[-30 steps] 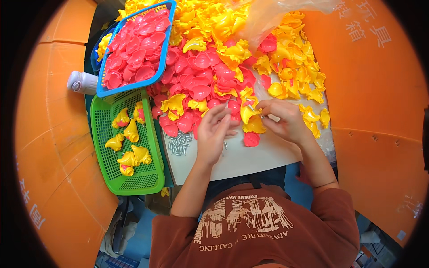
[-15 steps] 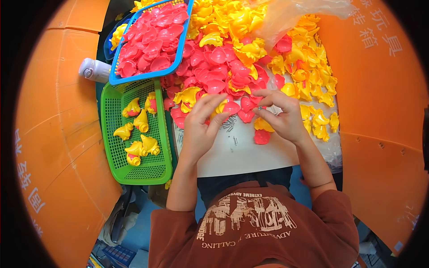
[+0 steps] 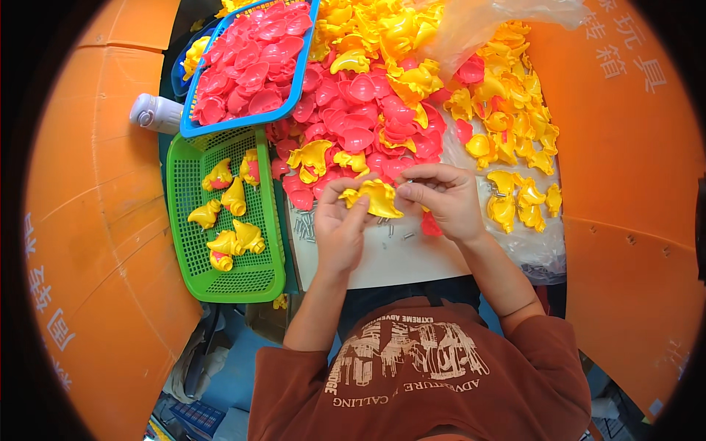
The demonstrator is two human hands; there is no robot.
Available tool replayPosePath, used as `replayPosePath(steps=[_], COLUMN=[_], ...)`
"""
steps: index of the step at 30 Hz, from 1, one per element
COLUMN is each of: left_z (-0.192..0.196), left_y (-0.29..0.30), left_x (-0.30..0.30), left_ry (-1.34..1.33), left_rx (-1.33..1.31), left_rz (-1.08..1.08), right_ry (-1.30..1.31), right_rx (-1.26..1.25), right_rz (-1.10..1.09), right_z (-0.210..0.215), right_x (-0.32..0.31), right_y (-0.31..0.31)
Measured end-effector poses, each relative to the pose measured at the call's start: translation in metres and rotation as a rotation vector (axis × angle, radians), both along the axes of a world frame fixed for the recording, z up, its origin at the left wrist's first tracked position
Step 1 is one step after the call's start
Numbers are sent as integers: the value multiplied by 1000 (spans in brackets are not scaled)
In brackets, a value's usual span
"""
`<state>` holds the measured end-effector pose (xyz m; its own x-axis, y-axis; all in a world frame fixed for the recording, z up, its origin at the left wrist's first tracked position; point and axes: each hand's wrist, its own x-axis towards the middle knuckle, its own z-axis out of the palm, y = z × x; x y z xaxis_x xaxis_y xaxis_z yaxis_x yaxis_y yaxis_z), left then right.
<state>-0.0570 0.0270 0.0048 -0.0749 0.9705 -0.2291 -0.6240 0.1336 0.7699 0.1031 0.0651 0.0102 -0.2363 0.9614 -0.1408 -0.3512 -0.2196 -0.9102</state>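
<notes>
A curved yellow plastic toy shell (image 3: 378, 197) is held in my left hand (image 3: 340, 229), between thumb and fingers, above the near part of the table. Close to the shell's right edge is my right hand (image 3: 450, 202), thumb and forefinger pinched together. Whatever sits in that pinch is too small or hidden to make out. Below and around the hands, small metal pins (image 3: 304, 226) lie scattered on the white tabletop (image 3: 360, 266). A heap of pink plastic shells (image 3: 353, 117) rises just beyond both hands.
A green basket (image 3: 257, 288) at left holds several yellow-and-pink assembled pieces. Behind it stands a blue-rimmed basket (image 3: 293, 95) full of pink shells, beside a white bottle (image 3: 156, 114). Yellow shells (image 3: 507, 132) lie far and right, partly under clear plastic film (image 3: 500, 22). Orange panels (image 3: 625, 169) flank both sides.
My left hand has brought the yellow shell nearer and into plain view. My right hand, which pinched a small metal pin, has come down and left toward the shell.
</notes>
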Motion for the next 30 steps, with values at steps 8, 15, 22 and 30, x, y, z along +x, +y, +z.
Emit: replayPosePath(steps=[8,15,22,30], left_z=[-16,-4,0,7], left_y=[0,-3,-4,-6], left_x=[17,26,22,23], left_ry=[529,668,696,594], left_rx=[145,193,191,128], left_rz=[260,317,281,255], right_ry=[55,82,42,-171], right_rx=[-3,38,64,348], right_rz=[-61,-45,-33,-44], right_z=[4,-1,0,2], right_x=[-2,-7,-8,-7], right_y=[0,0,2,1])
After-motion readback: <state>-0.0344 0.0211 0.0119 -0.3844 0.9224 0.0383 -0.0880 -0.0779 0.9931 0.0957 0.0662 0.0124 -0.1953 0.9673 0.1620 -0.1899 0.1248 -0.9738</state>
